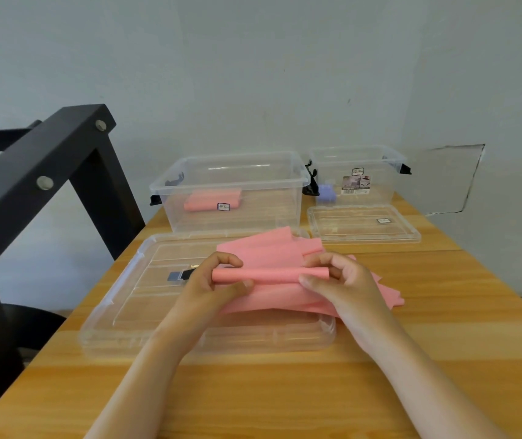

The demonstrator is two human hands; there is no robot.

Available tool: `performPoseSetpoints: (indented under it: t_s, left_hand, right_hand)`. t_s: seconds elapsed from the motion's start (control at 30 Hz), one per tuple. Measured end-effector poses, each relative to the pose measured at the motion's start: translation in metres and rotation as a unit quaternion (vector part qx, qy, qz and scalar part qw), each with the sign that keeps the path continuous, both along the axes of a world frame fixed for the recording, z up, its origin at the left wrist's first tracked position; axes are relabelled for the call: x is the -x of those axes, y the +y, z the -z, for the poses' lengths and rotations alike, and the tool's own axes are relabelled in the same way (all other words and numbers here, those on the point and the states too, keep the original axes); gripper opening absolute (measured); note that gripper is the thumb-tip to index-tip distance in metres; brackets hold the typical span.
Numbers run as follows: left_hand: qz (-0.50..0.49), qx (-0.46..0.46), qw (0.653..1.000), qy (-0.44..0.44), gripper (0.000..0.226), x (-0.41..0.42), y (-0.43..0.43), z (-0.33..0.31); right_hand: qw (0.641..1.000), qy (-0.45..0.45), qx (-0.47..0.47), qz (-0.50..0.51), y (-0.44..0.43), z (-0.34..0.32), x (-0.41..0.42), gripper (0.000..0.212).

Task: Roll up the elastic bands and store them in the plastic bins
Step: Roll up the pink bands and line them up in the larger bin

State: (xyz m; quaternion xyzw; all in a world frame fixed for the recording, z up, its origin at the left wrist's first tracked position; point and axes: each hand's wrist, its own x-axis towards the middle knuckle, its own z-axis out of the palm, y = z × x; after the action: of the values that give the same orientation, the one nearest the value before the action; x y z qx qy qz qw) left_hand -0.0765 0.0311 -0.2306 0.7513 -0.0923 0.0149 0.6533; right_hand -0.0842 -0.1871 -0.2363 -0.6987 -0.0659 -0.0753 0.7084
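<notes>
A pink elastic band [269, 275] is partly rolled into a thin tube above a clear lid [126, 312]. My left hand [218, 280] grips the roll's left end, my right hand [342, 280] pinches its right end. The unrolled part of the band and other loose pink bands [272, 248] spread out behind and under the roll. A large clear plastic bin [285, 175] stands behind, holding rolled pink bands [209, 199]. A smaller clear bin [380, 163] at the back right holds a purple roll [326, 193].
A second clear lid [364, 223] lies in front of the smaller bin. A black metal frame [31, 172] rises at the table's left edge. The wooden table [285, 391] ends at a grey wall behind the bins.
</notes>
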Motion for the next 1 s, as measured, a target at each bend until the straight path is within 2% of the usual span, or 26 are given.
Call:
performPoseSetpoints:
  t_s: [0.07,0.13,0.2,0.27,0.37,0.47,0.6,0.73,0.87,1.0]
  left_hand:
    - [0.018,-0.007,1.0,0.023,0.036,0.0012,-0.0017,-0.0005]
    - [0.01,-0.005,1.0,0.025,0.029,0.0016,-0.0026,-0.0003]
    - [-0.012,-0.026,1.0,0.012,0.02,0.0004,-0.0012,-0.0003]
    - [-0.013,-0.035,0.999,-0.008,0.02,-0.0009,0.0008,0.0008]
    - [-0.014,-0.009,0.999,-0.035,0.016,-0.001,0.0004,0.0008]
    - [-0.014,0.012,0.999,-0.042,0.025,-0.0012,0.0001,-0.0006]
    - [-0.006,0.019,1.0,-0.023,0.026,-0.0015,0.0013,-0.0009]
    - [0.012,-0.003,1.0,0.001,0.028,0.0018,-0.0009,-0.0018]
    - [-0.019,-0.032,0.999,-0.015,0.009,0.0008,-0.0026,-0.0014]
    - [-0.006,-0.026,0.999,-0.044,0.008,0.0007,-0.0017,-0.0016]
  right_hand:
    - [1.0,-0.015,0.011,0.006,-0.0013,-0.0005,0.0001,0.016]
    - [0.999,-0.027,0.019,0.005,-0.0022,-0.0009,0.0001,0.018]
    - [0.999,-0.033,0.023,-0.002,-0.0022,-0.0012,0.0001,0.02]
    - [0.999,-0.028,0.018,-0.005,-0.0016,-0.0009,0.0003,0.022]
    - [1.0,-0.004,0.003,-0.015,-0.0006,-0.0007,0.0001,0.024]
    - [1.0,0.013,0.013,-0.009,0.0005,-0.0007,-0.001,0.018]
    - [1.0,0.002,0.006,0.007,0.0003,-0.0017,-0.0007,0.012]
    - [1.0,-0.027,0.008,0.005,-0.0009,-0.0034,0.0011,0.019]
    - [0.999,-0.043,0.013,-0.001,-0.0013,-0.0026,0.0014,0.023]
    - [0.999,-0.033,0.005,-0.009,-0.0008,-0.0021,0.0011,0.023]
